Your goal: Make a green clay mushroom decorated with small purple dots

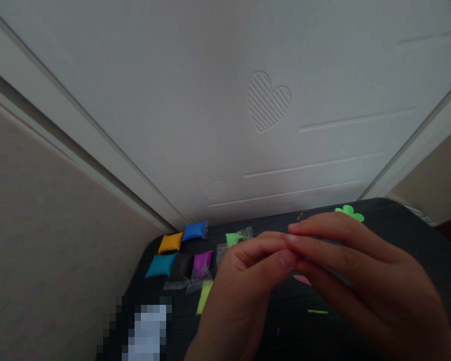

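Observation:
Above the dark table [296,326], my left hand [253,281] and my right hand [368,276] meet at the fingertips. The left thumb and fingers are closed in a pinch. Long, bent fingers of the right hand press together against the left fingertips. Whatever lies between them is too small or hidden to make out. Just beneath the hands, part of a pink flat piece [302,280] shows. Behind the right hand lies a bright green flower shape [349,212]. A clear packet of light green material [233,239] sits behind the left hand, partly covered by it.
On the left are soft packets: blue [194,231], orange [170,243], teal [161,265], black [181,265] and purple [202,263]. A yellow piece [204,297] and a thin yellow-green strip [317,312] lie nearer. A white door panel [210,125] stands behind the table.

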A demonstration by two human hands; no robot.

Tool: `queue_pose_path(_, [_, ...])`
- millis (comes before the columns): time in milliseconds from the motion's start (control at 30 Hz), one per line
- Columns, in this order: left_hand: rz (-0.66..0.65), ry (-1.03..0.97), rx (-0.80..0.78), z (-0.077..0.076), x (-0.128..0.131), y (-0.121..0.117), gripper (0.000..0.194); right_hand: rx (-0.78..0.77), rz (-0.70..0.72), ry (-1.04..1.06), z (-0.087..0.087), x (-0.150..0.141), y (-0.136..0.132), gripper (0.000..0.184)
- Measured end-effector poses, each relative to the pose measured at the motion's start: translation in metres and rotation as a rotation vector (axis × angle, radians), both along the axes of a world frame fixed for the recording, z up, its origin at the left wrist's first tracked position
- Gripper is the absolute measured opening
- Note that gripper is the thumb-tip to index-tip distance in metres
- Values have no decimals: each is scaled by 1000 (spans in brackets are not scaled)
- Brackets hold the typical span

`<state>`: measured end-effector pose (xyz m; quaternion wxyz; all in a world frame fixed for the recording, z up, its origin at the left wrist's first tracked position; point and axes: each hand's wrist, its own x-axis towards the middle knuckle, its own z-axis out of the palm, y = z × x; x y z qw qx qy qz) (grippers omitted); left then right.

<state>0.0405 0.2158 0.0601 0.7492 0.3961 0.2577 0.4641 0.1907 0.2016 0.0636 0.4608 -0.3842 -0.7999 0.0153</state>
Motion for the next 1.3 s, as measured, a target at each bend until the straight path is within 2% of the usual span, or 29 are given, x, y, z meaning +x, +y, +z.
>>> queue_pose_path(167, [111,-16,-33,2,2,0,11,-14,0,25,3,0,0,33])
queue_pose_path(367, [73,-13,-78,2,-1,3,8,-3,-42,44,1,3,-1,34])
queue_pose_path(633, [-40,-24,-114,0,0,4,13,38,-2,-3,4,1,2,31])
queue_pose_path(833, [-20,-24,-97,1,0,4,10,48,-5,3,5,0,4,27])
queue_pose_path(1033, [75,-16,-37,0,-5,6,20,-3,-38,85,4,1,0,21])
queue_pose_path(1200, [116,-34,-20,2,-10,7,26,8,-121,269,2,-3,-2,14])
queue_pose_path(1300, [125,-48,-14,3,-9,7,27,6,-115,335,1,-8,-3,15])
